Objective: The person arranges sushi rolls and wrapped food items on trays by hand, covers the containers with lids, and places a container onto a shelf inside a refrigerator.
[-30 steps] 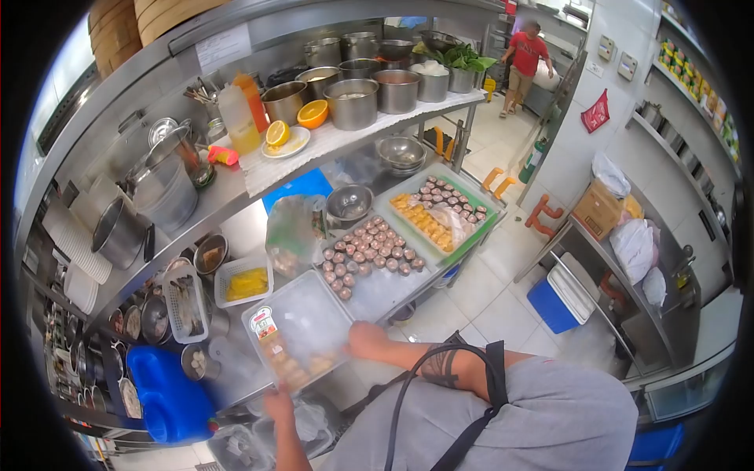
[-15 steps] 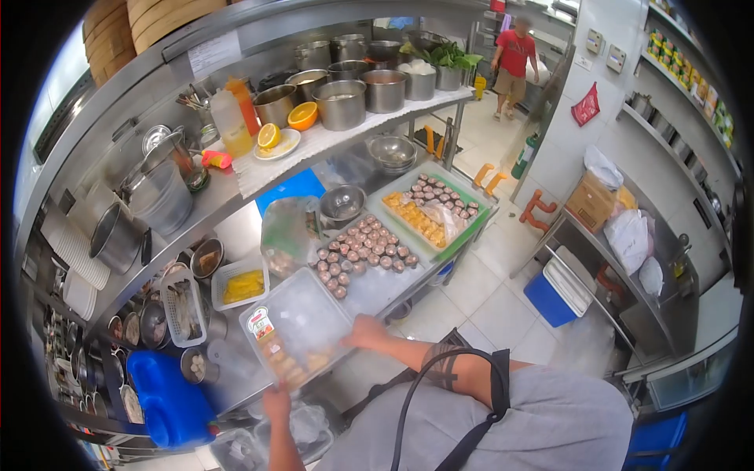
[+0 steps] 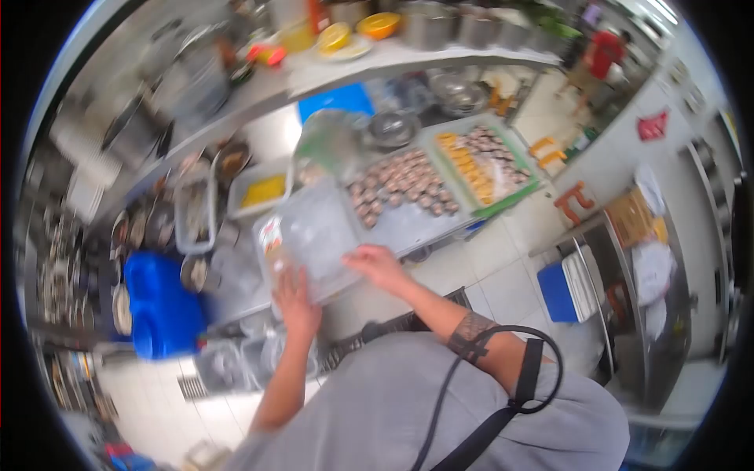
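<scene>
A translucent plastic tray [image 3: 318, 228] lies on the steel counter, with a labelled pack [image 3: 273, 242] at its left side. My left hand [image 3: 296, 302] is over the tray's near left part with its fingers spread, covering part of the pack. At the tray's near right edge is my right hand [image 3: 378, 267], its fingers bent toward the rim; blur hides whether they grip it. Beyond the tray, many round dark-wrapped pieces [image 3: 404, 180] sit on a pale surface. Farther right, a green-edged tray [image 3: 503, 206] holds yellow pieces and more dark-wrapped ones.
A white basket of yellow food [image 3: 263, 191] and a blue jug [image 3: 161, 306] stand to the left. Pots and a plate with cut citrus [image 3: 345, 52] are on the shelf above. A person in red [image 3: 601, 59] is far back right.
The view has tilted down and shifted, with more blur. My left hand has moved from the tray's near corner up over the pack, its fingers now spread.
</scene>
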`<state>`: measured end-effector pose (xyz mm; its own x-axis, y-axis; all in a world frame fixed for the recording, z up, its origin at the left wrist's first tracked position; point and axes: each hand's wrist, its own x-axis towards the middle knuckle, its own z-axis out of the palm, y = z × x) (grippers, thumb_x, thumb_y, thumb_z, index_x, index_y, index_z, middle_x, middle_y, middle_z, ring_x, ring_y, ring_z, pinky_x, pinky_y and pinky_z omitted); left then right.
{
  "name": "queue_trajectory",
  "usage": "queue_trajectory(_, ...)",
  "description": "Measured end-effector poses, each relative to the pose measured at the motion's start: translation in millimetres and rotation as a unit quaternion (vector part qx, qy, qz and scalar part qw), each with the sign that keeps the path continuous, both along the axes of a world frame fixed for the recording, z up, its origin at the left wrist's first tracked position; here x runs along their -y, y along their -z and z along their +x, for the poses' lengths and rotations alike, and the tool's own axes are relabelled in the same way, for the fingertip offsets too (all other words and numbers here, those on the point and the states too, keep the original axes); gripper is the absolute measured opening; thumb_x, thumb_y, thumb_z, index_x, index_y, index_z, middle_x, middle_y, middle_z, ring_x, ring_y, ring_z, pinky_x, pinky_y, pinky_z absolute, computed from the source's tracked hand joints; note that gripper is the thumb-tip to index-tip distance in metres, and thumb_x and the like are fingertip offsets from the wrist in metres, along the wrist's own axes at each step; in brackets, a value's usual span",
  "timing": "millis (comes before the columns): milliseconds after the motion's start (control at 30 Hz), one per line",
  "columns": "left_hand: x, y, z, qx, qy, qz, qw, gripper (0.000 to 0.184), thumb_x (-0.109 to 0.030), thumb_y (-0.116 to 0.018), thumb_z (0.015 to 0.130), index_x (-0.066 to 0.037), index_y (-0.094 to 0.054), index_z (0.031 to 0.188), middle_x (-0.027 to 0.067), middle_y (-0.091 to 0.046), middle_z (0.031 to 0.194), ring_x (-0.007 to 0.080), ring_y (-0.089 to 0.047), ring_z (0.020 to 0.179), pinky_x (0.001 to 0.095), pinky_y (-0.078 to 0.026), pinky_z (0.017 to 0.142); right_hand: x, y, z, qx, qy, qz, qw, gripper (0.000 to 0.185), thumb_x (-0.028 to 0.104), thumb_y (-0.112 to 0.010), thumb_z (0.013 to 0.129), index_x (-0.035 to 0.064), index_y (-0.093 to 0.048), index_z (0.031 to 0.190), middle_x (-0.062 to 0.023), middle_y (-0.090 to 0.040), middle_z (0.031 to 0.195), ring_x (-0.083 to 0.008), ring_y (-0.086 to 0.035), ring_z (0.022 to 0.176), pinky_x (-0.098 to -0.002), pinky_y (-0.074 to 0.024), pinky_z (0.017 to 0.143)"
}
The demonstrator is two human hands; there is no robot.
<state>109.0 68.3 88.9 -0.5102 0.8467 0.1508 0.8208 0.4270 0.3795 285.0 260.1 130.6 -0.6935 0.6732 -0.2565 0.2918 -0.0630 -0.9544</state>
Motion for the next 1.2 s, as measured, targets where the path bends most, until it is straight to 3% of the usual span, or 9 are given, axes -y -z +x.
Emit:
queue_trajectory(100,6,-26,-12,-0.011,-0.027,0.021,0.999,0.081,0.002,-0.063,0.082,-0.016,-0.046,0.159,0.0174,-0.042,0.165,0.0413,-0.036,0.153,0.0654,-0.025,0.124,14,0,9,-0.143,-0.021,-0.067,0.987,0.037,0.037,-0.081,0.093,0.0025,-0.068,0.095,-0.0054,-0.067,0.092,-0.0138,-0.062,0.090,-0.0334,-0.0511,0.084)
queue_trajectory(167,7,-36,-23,-0.016,0.021,0.126,0.992,0.084,0.010,-0.058,0.075,-0.013,-0.051,0.155,0.0182,-0.053,0.155,0.0416,-0.044,0.148,0.0564,-0.033,0.123,19,15,26,-0.095,-0.076,0.364,0.923,0.036,0.036,-0.080,0.095,0.0013,-0.070,0.101,-0.0043,-0.071,0.106,-0.0171,-0.066,0.099,-0.0359,-0.0519,0.093)
queue_trajectory(300,12,-86,-31,-0.021,-0.003,0.201,0.979,0.079,0.013,-0.056,0.067,-0.009,-0.065,0.141,0.0158,-0.063,0.143,0.0414,-0.055,0.138,0.0521,-0.045,0.114,25,41,40,-0.040,-0.126,0.369,0.920,0.033,0.032,-0.076,0.099,0.0009,-0.070,0.108,-0.0041,-0.071,0.123,-0.0218,-0.067,0.110,-0.0389,-0.0516,0.101)
queue_trajectory(400,16,-126,-26,-0.103,0.049,0.182,0.977,0.075,0.013,-0.059,0.066,-0.010,-0.069,0.137,0.0145,-0.064,0.142,0.0397,-0.058,0.135,0.0528,-0.048,0.112,18,41,28,-0.082,-0.069,0.019,0.994,0.031,0.027,-0.072,0.102,0.0040,-0.066,0.122,-0.0053,-0.069,0.132,-0.0239,-0.067,0.116,-0.0444,-0.0520,0.103)
queue_trajectory(500,14,-128,-23,-0.145,0.123,0.141,0.972,0.075,0.010,-0.062,0.068,-0.013,-0.068,0.139,0.0127,-0.065,0.142,0.0379,-0.058,0.135,0.0553,-0.045,0.114,-8,-43,8,-0.363,-0.017,-0.444,0.819,0.034,0.018,-0.068,0.103,0.0053,-0.058,0.133,-0.0129,-0.070,0.130,-0.0278,-0.069,0.117,-0.0475,-0.0571,0.098)
queue_trajectory(667,-32,-122,-28,-0.160,0.134,0.109,0.972,0.076,0.008,-0.065,0.072,-0.013,-0.062,0.145,0.0143,-0.056,0.152,0.0390,-0.049,0.143,0.0586,-0.040,0.117,-63,-85,-25,-0.246,0.061,-0.214,0.943,0.035,0.005,-0.064,0.101,0.0039,-0.053,0.134,-0.0219,-0.071,0.120,-0.0361,-0.075,0.101,-0.0466,-0.0646,0.084)
queue_trajectory(933,-65,-82,14,0.036,-0.106,0.119,0.987,0.059,-0.007,-0.072,0.092,-0.009,-0.057,0.149,0.0239,-0.045,0.157,0.0468,-0.044,0.142,0.0552,-0.037,0.118,-339,-34,-178,-0.297,0.151,-0.298,0.895,0.036,0.018,-0.057,0.107,0.0008,-0.054,0.138,-0.0231,-0.064,0.138,-0.0403,-0.067,0.119,-0.0555,-0.0572,0.103)
queue_trajectory(1033,-62,-65,59,0.058,-0.161,0.038,0.984,0.061,-0.004,-0.073,0.089,-0.008,-0.057,0.148,0.0209,-0.048,0.154,0.0468,-0.048,0.137,0.0517,-0.044,0.114,-475,33,-225,-0.534,-0.142,-0.339,0.761,0.046,0.025,-0.059,0.106,0.0004,-0.055,0.144,-0.0190,-0.065,0.140,-0.0369,-0.067,0.122,-0.0542,-0.0532,0.106)
queue_trajectory(1200,-81,-71,104,0.127,-0.292,0.004,0.948,0.055,-0.006,-0.075,0.089,-0.007,-0.061,0.142,0.0189,-0.052,0.149,0.0426,-0.053,0.132,0.0492,-0.050,0.108,-516,91,-217,-0.145,0.123,-0.027,0.981,0.047,0.028,-0.061,0.105,0.0000,-0.056,0.143,-0.0191,-0.066,0.139,-0.0366,-0.067,0.122,-0.0526,-0.0526,0.106)
